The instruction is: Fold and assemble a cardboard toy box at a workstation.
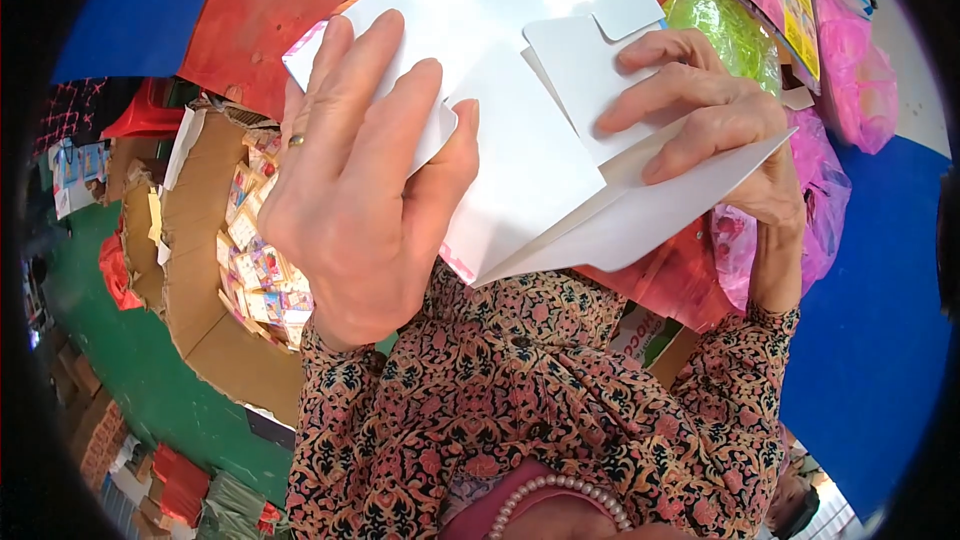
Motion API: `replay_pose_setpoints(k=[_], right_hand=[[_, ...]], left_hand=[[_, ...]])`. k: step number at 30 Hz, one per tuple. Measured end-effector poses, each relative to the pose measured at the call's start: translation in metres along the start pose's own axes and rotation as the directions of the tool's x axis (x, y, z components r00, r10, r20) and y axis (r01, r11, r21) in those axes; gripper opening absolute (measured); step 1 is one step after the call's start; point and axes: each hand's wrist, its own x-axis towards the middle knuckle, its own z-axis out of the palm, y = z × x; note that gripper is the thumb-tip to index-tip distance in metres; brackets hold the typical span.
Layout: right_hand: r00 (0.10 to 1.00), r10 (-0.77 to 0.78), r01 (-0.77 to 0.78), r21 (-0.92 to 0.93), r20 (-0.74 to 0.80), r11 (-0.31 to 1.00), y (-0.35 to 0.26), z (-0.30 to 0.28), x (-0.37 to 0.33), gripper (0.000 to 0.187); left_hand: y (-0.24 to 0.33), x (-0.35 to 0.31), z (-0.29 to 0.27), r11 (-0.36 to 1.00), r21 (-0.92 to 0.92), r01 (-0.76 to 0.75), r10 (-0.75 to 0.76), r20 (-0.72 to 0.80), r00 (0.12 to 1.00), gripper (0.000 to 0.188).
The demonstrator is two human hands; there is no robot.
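Note:
A partly folded cardboard box [515,160], plain white on its inner side with a pink printed edge, is held up in front of my chest. My left hand [345,195], with a ring on one finger, grips the box's left side, its thumb against a small raised flap. My right hand [735,130] curls over the right side, with fingertips on a notched white tab [600,80]. A wide flap [650,205] stands tilted up beneath those fingers. My right thumb is hidden.
Behind the box lies a red tabletop [250,15]. A large open carton [205,270] full of small printed packets [265,285] stands at the left on a green floor [140,370]. Bright green plastic [720,25] and pink plastic bags [850,70] lie at the right.

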Motion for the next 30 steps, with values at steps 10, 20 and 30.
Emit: replay_pose_setpoints(k=[10, 20, 30], right_hand=[[1.0, -0.007, 0.007, -0.039, 0.021, 0.999, 0.004, 0.01, -0.008, 0.025], [0.998, 0.054, -0.056, 0.087, 0.026, 0.995, 0.005, 0.025, 0.0, 0.021], [0.987, 0.145, -0.135, 0.118, -0.075, 0.984, -0.004, 0.037, 0.014, 0.025]], left_hand=[[-0.015, 0.0, -0.035, 0.994, -0.101, -0.037, 0.059, 0.227, 0.972, 0.032], [-0.04, -0.003, -0.043, 0.983, -0.151, -0.104, 0.132, 0.193, 0.972, 0.019], [-0.065, 0.014, -0.064, 0.928, -0.369, 0.045, 0.085, 0.329, 0.941, 0.021]])
